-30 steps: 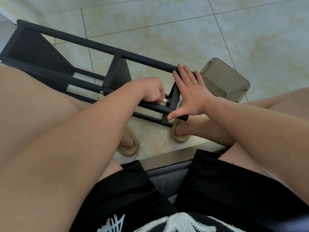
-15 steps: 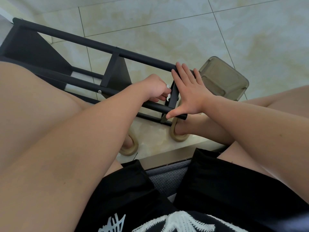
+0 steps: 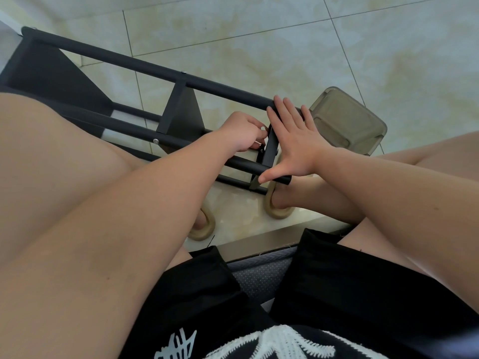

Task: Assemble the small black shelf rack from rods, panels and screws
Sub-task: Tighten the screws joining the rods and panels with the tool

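Note:
The black shelf rack (image 3: 129, 63) lies on its side on the tiled floor, its long rods running from upper left to lower right. Two panels sit between the rods, a middle one (image 3: 181, 112) and an end panel (image 3: 270, 149). My right hand (image 3: 293, 143) lies flat with straight fingers against the end panel and rod ends. My left hand (image 3: 243, 134) has its fingers curled round a small silvery tool (image 3: 259, 145) at a screw (image 3: 261, 150) on the inner side of the end panel. A silver screw head (image 3: 155, 141) shows on the near rod.
A translucent brownish plastic box (image 3: 347, 120) stands on the floor just beyond the rack's right end. My feet in beige slippers (image 3: 278, 211) rest under the rack. My bare knees flank the work on both sides, and a grey seat edge (image 3: 259, 270) runs below.
My left hand has risen from the near rod toward the end panel's inner face, turning with the small tool. The right hand keeps pressing the panel. The view has shifted slightly.

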Tool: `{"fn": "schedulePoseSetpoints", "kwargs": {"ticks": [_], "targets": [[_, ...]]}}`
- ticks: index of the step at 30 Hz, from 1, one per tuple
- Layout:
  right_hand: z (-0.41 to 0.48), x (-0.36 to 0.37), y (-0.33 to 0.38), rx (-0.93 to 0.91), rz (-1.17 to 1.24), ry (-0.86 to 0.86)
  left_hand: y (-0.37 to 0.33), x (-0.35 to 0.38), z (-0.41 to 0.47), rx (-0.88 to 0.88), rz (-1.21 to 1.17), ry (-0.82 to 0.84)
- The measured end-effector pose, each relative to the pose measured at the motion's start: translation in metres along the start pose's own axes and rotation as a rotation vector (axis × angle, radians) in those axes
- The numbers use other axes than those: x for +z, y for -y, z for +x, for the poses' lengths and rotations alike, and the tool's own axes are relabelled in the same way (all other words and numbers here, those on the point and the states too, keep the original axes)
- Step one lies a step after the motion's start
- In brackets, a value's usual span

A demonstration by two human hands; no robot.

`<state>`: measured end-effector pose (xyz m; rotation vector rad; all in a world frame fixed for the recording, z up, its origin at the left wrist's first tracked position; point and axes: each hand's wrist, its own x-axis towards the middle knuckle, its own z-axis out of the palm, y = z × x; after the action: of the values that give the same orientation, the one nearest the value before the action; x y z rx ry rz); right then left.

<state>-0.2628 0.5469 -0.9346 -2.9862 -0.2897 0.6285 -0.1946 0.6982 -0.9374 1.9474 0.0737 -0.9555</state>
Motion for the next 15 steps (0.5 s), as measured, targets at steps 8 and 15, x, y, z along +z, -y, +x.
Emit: {"fn": "schedulePoseSetpoints", "kwargs": {"ticks": [8, 15], "targets": [[-0.0009, -0.0027, 0.0012, 0.007, 0.001, 0.012, -0.0009, -0.0005, -0.0022, -0.037, 0.062, 0.057], [-0.0007, -0.0019, 0.0008, 0.004, 0.005, 0.014, -0.0015, -0.0011, 0.001, -0.075, 0.078, 0.088]]}}
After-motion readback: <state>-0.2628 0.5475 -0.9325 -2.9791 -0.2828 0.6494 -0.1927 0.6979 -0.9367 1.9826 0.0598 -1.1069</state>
